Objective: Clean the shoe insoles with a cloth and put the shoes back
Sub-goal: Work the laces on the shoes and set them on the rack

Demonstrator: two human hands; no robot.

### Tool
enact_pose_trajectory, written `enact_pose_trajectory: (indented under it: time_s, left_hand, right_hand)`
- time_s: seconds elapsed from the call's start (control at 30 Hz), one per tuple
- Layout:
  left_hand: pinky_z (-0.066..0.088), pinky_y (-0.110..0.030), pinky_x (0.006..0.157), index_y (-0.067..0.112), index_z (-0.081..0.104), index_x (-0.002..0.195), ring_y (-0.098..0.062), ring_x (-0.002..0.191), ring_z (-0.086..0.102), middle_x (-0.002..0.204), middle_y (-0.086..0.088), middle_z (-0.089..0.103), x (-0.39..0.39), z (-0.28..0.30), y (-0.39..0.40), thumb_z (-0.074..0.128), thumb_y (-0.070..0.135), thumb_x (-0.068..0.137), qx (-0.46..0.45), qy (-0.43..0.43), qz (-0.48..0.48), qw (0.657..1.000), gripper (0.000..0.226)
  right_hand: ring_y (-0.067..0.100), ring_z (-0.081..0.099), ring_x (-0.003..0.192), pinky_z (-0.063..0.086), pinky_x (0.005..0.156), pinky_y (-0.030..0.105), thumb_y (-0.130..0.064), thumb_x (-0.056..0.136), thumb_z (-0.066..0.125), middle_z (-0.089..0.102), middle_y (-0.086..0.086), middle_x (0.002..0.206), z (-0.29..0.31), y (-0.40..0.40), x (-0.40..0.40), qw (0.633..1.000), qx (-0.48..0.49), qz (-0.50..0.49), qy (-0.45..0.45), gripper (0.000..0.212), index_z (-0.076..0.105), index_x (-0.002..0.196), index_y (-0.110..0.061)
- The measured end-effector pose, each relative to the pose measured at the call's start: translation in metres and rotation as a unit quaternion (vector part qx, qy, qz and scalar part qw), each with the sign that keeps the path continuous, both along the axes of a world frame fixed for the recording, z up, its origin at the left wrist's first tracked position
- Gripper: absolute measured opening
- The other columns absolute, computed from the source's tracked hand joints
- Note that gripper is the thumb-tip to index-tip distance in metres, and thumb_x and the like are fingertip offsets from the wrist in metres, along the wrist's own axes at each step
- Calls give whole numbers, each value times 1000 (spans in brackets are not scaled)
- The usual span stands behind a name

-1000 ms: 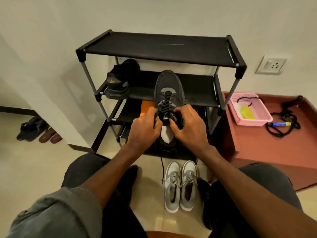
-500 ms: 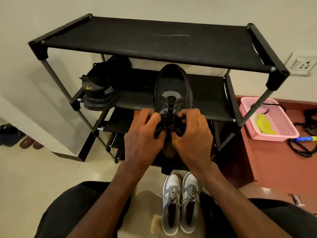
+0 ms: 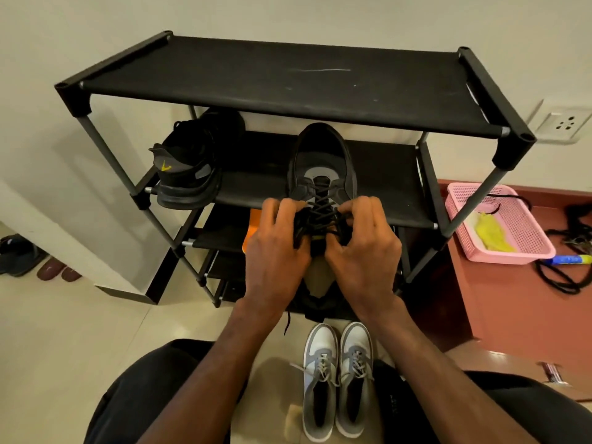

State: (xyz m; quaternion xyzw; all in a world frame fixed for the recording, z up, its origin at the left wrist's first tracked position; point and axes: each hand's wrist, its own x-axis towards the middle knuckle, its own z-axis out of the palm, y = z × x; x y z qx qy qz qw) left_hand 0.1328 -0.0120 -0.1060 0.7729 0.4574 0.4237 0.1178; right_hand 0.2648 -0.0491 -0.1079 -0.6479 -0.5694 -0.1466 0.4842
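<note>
A dark grey laced shoe (image 3: 322,161) points toe-first onto the second shelf of the black shoe rack (image 3: 288,78). My left hand (image 3: 275,251) grips its left side at the laces and my right hand (image 3: 362,251) grips the right side, fingers curled round the collar. A pale insole (image 3: 317,280) shows in the heel opening between my wrists. Its black mate with a yellow logo (image 3: 189,168) lies on the same shelf at the left. A grey-and-white pair of sneakers (image 3: 338,376) stands on the floor between my knees.
A pink basket (image 3: 512,248) with a yellow cloth (image 3: 491,233) sits on a reddish ledge (image 3: 512,302) to the right, beside black cords and a blue pen. Something orange (image 3: 251,229) lies on a lower shelf. Footwear (image 3: 19,254) lies on the floor at far left. A wall socket (image 3: 563,123) is at right.
The view has closed in on the rack. The shoe, held by both hands, has slid a little further onto the second shelf.
</note>
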Motion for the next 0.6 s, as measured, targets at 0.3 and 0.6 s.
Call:
enact_pose_trajectory:
  time_s: [0.3, 0.6]
  left_hand:
    - [56, -40, 86, 21, 61, 136, -23, 104, 61, 118, 1, 57, -33, 25, 21, 48, 22, 106, -86, -101, -187, 973, 32]
    - [55, -39, 66, 26, 67, 118, -11, 85, 60, 101, 9, 57, -11, 38, 54, 59, 20, 101, 64, 84, -122, 987, 19]
  right_hand:
    - [10, 54, 83, 51, 67, 28, -21, 81, 68, 56, -1, 100, 6, -2, 8, 996, -31, 65, 61, 28, 62, 107, -11]
    - [13, 55, 83, 52, 66, 32, -26, 83, 64, 57, -1, 100, 7, 1, 11, 994, -41, 81, 61, 29, 62, 108, -12]
